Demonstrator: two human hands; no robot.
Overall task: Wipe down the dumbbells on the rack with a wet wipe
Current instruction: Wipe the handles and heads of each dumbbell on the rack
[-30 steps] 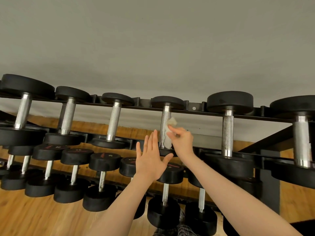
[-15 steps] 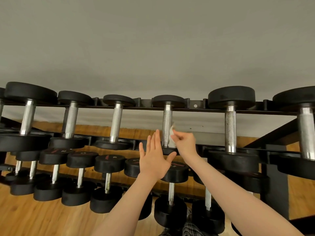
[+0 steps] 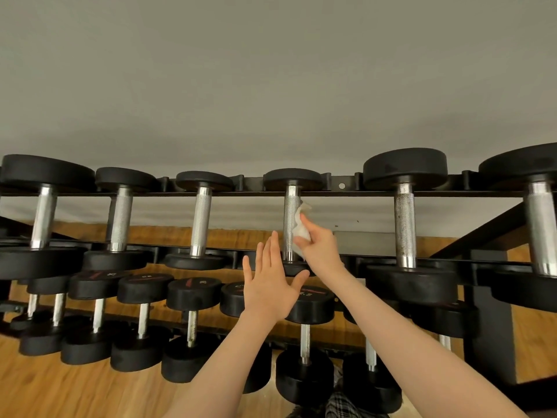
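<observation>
Against a plain grey wall, a black two-tier rack (image 3: 340,193) stands on a wood floor (image 3: 45,384). On its upper tier a dumbbell (image 3: 291,220) lies with its knurled steel handle running near to far, heads resting on the rails. Right hand (image 3: 319,247) pinches a white wet wipe (image 3: 298,226) against the handle's right side. Left hand (image 3: 269,285) hovers flat, fingers straight, holding nothing, just left of it. Neighbouring dumbbells sit well apart either side.

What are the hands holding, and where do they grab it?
The right hand pinches the white wet wipe by its lower part, against a dumbbell handle. The left hand holds nothing.
</observation>
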